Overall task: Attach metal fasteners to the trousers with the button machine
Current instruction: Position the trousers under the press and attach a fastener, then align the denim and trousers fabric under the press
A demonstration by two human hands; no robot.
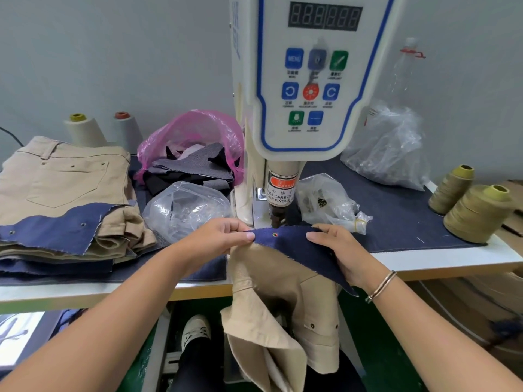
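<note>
Beige trousers (271, 281) hang over the table's front edge, with a navy denim flap (294, 247) spread on top. A small metal fastener (274, 235) sits in the flap, just in front of the punch head (276, 216) of the white button machine (305, 80). My left hand (223, 236) pinches the flap's left edge. My right hand (336, 247) holds the flap's right side, fingers on top. Both hands keep the cloth stretched under the punch.
A stack of beige trousers (62, 182) with navy pieces lies at the left. Clear bags (186, 207) (325, 199) of small parts flank the machine, a pink bag (192, 142) of scraps behind. Thread cones (478, 213) stand at the right, two more (85, 128) at the back left.
</note>
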